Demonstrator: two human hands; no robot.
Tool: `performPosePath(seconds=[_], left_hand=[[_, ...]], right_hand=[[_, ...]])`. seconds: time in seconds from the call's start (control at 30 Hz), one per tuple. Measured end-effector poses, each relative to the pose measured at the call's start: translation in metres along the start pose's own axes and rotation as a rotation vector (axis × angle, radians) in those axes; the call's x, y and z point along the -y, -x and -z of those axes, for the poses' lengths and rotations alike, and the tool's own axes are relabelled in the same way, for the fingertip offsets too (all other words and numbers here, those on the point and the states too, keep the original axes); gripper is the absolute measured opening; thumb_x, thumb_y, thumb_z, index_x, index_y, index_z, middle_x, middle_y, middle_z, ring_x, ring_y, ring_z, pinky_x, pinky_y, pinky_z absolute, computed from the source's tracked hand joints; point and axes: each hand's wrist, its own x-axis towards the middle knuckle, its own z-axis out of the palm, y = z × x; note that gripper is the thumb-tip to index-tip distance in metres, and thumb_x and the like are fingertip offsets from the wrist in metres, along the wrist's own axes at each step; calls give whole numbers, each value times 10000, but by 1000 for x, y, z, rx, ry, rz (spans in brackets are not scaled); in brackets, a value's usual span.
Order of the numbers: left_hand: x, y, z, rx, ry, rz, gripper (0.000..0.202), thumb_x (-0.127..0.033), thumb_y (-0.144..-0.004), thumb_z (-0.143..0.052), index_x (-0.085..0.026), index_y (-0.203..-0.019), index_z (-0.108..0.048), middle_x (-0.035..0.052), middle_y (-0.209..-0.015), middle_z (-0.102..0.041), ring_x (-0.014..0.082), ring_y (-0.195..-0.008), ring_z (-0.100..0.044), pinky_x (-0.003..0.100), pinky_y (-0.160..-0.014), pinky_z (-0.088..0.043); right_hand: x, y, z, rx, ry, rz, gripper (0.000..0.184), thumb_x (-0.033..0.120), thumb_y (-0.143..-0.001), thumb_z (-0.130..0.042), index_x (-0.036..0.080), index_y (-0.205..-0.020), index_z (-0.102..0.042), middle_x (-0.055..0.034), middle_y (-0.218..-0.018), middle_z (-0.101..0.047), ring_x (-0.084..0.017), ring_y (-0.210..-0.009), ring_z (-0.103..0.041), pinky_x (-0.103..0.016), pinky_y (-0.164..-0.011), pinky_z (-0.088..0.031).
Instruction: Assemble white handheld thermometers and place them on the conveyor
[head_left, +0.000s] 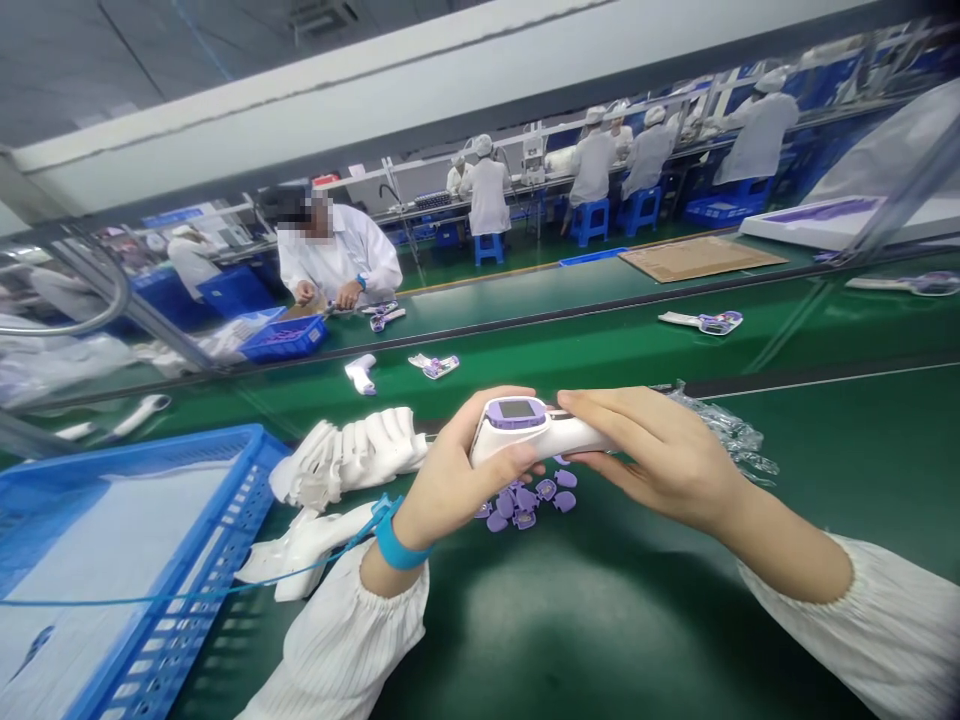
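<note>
My left hand (457, 470) and my right hand (660, 455) both grip a white thermometer gun (536, 430) with a purple screen frame, held level above the green table. The left fingers wrap its screen end; the right fingers close over its handle end. Just under it lies a small heap of purple plastic buttons (529, 498). A blue wrist strap (394, 545) with a cord circles my left wrist.
A stack of white shells (349, 455) lies left of my hands, beside a blue crate (135, 560). Crumpled clear plastic (727, 430) sits to the right. More thermometers (705, 322) ride the green conveyor (600, 345). A person in white (337, 260) works across it; others sit beyond.
</note>
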Motion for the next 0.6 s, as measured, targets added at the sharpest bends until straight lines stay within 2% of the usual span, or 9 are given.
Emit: performPosePath(seconds=[0.2, 0.37, 0.47, 0.6], left_hand=[[-1, 1, 1, -38, -106, 9, 536, -490, -942, -837, -257, -1389, -655, 61, -1230, -749, 175, -858, -754, 251, -727, -622], [0, 2, 2, -49, -118, 55, 572, -519, -943, -824, -264, -1421, -639, 68, -1191, -750, 173, -819, -718, 253, -692, -603], [2, 2, 4, -38, -87, 86, 600, -526, -937, -825, -264, -1439, -626, 79, -1185, -749, 173, -773, -708, 264, -662, -597], [3, 1, 6, -3, 15, 99, 655, -524, -924, -837, -284, -1484, -596, 94, -1302, -719, 178, -817, -728, 289, -724, -630]], right_hand=[[-1, 0, 0, -11, -6, 9, 616, 251, -1033, -735, 125, -1591, -505, -216, -1331, -776, -339, -1165, -778, -452, -908, -650], [-2, 0, 1, -1, -29, -4, 753, 298, -1031, -743, 207, -1696, -402, -183, -1391, -763, -348, -1204, -773, -459, -927, -658], [-1, 0, 0, 0, -61, -21, 749, 305, -1035, -735, 236, -1701, -400, -167, -1404, -760, -346, -1217, -769, -464, -947, -662], [0, 0, 0, -9, -82, -18, 701, 303, -1042, -728, 237, -1674, -433, -166, -1360, -776, -333, -1209, -770, -465, -959, -666]])
